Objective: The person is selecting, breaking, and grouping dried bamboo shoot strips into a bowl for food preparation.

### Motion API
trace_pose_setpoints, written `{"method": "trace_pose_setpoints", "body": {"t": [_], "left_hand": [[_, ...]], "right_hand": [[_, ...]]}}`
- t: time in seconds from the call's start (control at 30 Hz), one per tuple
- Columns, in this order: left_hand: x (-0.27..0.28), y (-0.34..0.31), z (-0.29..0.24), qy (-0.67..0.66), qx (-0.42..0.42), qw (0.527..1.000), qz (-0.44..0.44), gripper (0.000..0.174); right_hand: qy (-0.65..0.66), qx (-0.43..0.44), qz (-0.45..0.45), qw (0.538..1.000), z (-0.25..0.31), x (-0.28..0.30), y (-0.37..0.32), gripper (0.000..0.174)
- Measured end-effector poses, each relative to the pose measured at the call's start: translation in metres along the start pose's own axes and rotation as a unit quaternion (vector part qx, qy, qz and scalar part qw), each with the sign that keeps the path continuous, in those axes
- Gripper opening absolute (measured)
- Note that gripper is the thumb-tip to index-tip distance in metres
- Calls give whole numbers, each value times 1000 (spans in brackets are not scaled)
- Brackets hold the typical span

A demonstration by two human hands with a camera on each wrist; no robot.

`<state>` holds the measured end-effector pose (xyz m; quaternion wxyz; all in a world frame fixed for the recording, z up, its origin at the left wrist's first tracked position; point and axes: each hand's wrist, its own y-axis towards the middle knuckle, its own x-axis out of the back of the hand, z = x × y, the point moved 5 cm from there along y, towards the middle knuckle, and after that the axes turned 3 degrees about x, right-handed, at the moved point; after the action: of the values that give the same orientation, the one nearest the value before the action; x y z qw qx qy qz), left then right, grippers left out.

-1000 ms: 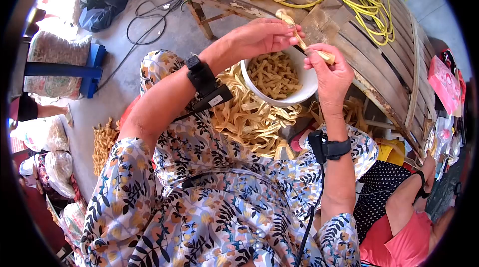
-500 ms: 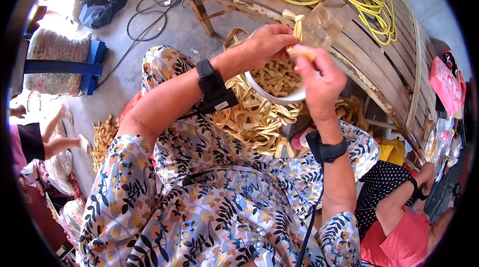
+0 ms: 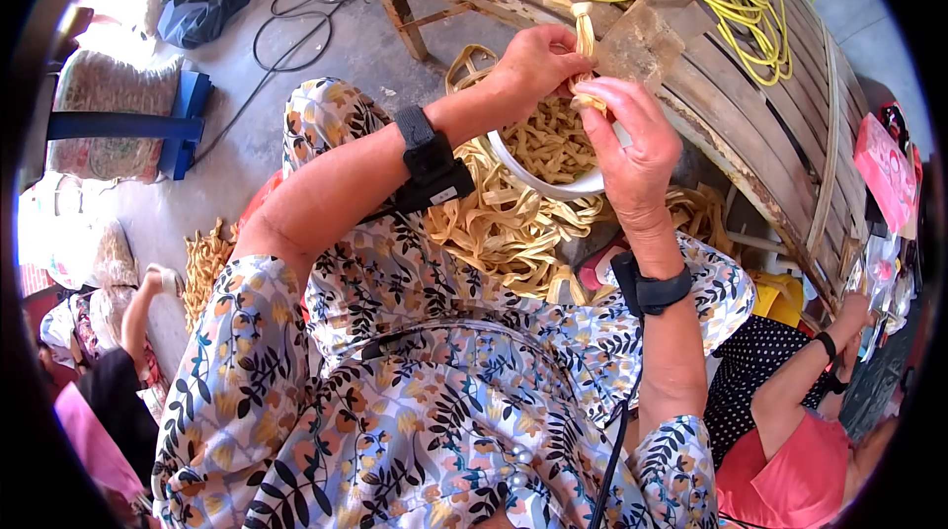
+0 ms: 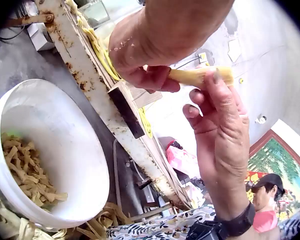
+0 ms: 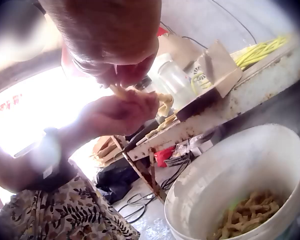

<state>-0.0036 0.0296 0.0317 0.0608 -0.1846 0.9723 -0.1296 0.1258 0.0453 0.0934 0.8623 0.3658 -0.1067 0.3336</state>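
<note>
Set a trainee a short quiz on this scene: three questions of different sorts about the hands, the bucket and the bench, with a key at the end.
1. True or false: the left hand and the right hand both grip the same pale strip.

2. Multiple choice: what does the white bucket hold?
A) Water up to the rim
B) Short tan pieces
C) A pair of shoes

3. Fill in the missing word: the cord that lies in loops on the slatted bench is ____ in colour.

Key: 1 true; 2 B; 3 yellow.
</note>
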Motion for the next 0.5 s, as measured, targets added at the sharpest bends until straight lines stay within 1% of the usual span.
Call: {"method": "trace_pose_setpoints", "body": {"t": [0.03,0.13,0.17,0.23,0.27,0.3,0.33,0.4,0.43,0.47,0.5], "left_hand": [[0,0,0,-7,3,1000,4,21],[-2,0,2,-3,37,999,0,20],[-3,0,3,1,54,999,-3,20],[-14,2,13,26,46,996,67,19],[-21,3,17,51,37,992,108,19],[-28,1,20,78,28,985,148,19],[-30,0,22,87,21,988,128,15],[-26,-4,15,193,-61,976,76,14],[-25,-7,10,244,-102,963,49,15],[-23,-4,8,324,-201,924,11,10],[-25,-8,2,327,-231,917,2,8]], "right_hand": [[-2,4,-4,1000,0,1,1,13],[51,-105,-23,993,-9,6,-1,9],[48,-120,-47,990,-10,11,1,9],[41,-153,-94,983,-15,20,6,10],[84,-157,-93,979,-22,17,7,12],[61,-175,-81,979,-28,13,3,12],[39,-192,-70,978,-33,8,-1,13],[7,-211,-39,977,-39,2,-3,15],[-31,-190,-38,981,-43,2,-4,14],[-69,-168,-37,983,-49,2,-6,14],[-106,-146,-37,983,-50,3,-7,14]]}}
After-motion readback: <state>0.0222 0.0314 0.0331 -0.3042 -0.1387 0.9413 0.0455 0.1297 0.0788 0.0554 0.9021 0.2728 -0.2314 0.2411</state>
